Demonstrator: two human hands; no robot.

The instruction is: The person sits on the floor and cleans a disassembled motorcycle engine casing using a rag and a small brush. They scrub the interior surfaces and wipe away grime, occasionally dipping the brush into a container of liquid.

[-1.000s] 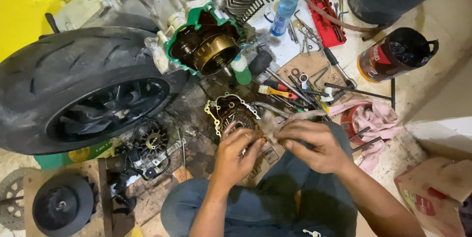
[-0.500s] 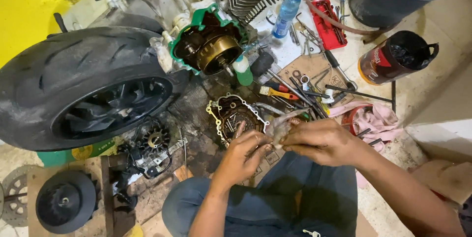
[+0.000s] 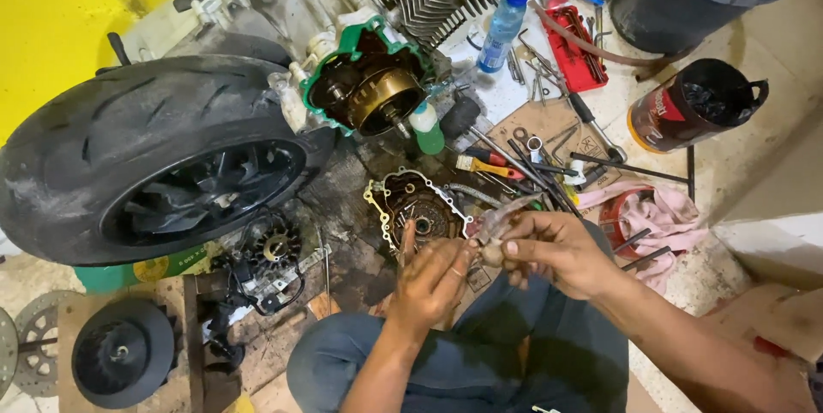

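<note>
A grimy workshop floor (image 3: pixel 343 207) beside a yellow wall (image 3: pixel 69 10) is strewn with tools, a black tyre (image 3: pixel 146 156) and an opened engine (image 3: pixel 377 96). A small brownish part (image 3: pixel 492 252) is pinched between the left hand (image 3: pixel 433 280) and right hand (image 3: pixel 557 250), above the lap. The view is shifted slightly since the earlier frames; the hands are kept together.
</note>
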